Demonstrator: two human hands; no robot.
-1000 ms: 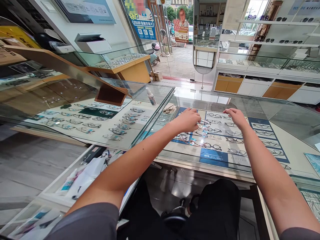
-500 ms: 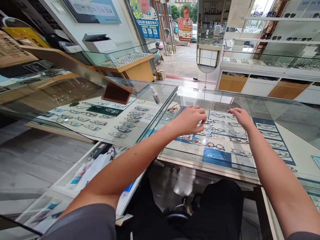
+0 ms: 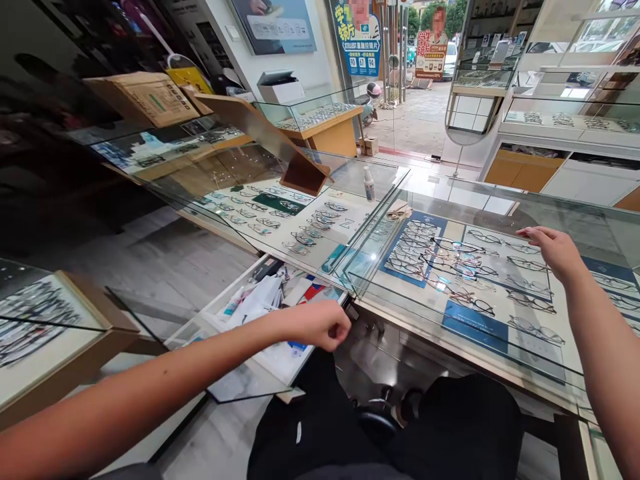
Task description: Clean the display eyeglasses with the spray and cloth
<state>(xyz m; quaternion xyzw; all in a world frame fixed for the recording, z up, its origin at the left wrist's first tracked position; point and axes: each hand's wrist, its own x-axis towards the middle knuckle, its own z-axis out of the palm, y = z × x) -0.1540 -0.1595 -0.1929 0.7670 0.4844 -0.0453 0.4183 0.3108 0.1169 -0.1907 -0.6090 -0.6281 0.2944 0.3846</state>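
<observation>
My left hand [image 3: 327, 325] is curled into a loose fist near the right edge of the open drawer [image 3: 213, 320]; whatever its fingers may hold is hidden. In the drawer lie white paper or cloth [image 3: 260, 300] and several small packets. My right hand [image 3: 555, 252] hovers above the glass display counter [image 3: 430, 327], thumb and fingers pressed together. Anything in that pinch is too small to name. Beneath the glass, rows of eyeglasses [image 3: 530, 263] lie near my right hand, with a blue card [image 3: 475, 327] in front of them.
A spray bottle [image 3: 369, 183] and a folded beige cloth [image 3: 399, 210] sit on the glass. Left of them stands a tilted wooden-framed mirror or stand [image 3: 305, 175]. Another eyeglass case [image 3: 60, 353] is at lower left. A standing mirror [image 3: 475, 100] is beyond the counter.
My left hand has drawn back from above the counter to beside the drawer, its fingers now more curled. The view has turned left. My right hand stays raised over the glass.
</observation>
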